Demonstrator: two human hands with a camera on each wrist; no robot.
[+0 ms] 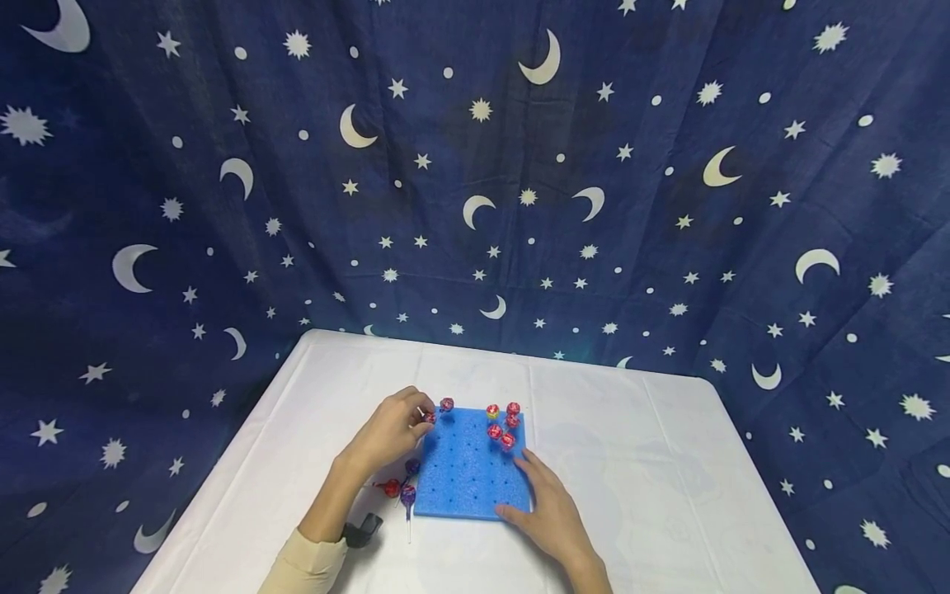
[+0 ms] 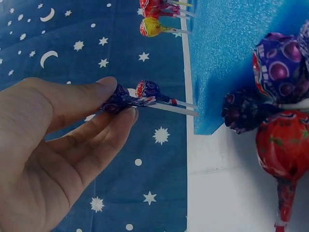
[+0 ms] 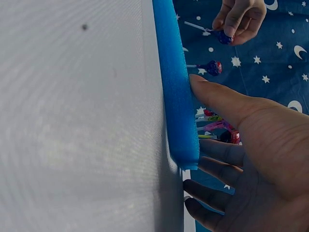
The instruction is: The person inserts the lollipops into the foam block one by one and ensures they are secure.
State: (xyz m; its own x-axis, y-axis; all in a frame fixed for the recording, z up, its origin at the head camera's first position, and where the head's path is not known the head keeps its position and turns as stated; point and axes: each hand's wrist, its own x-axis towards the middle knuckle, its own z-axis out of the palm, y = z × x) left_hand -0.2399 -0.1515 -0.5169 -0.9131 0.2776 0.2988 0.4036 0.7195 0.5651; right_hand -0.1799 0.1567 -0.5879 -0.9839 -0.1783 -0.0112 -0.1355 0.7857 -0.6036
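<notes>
My left hand [image 1: 389,425] is at the far left corner of a blue foam board [image 1: 463,474] dotted with small holes. Between thumb and fingers it pinches a purple-wrapped lollipop [image 2: 116,102] by the head, the white stick directed at the board; whether the tip is in a hole I cannot tell. Another purple lollipop [image 1: 447,404] stands upright beside it. At the board's near right side, my right hand [image 1: 549,507] touches the edge with spread, fairly straight fingers [image 3: 219,94]. Several red lollipops [image 1: 508,440] and a yellow one [image 1: 493,410] stand in the far right part.
Left of the board lie loose lollipops on the white table [image 1: 631,495]: a red one [image 1: 391,488] and two purple ones [image 1: 408,495]. A dark band [image 1: 362,530] is on the left wrist. Behind the table hangs a dark blue curtain [image 1: 445,198] with moons and stars.
</notes>
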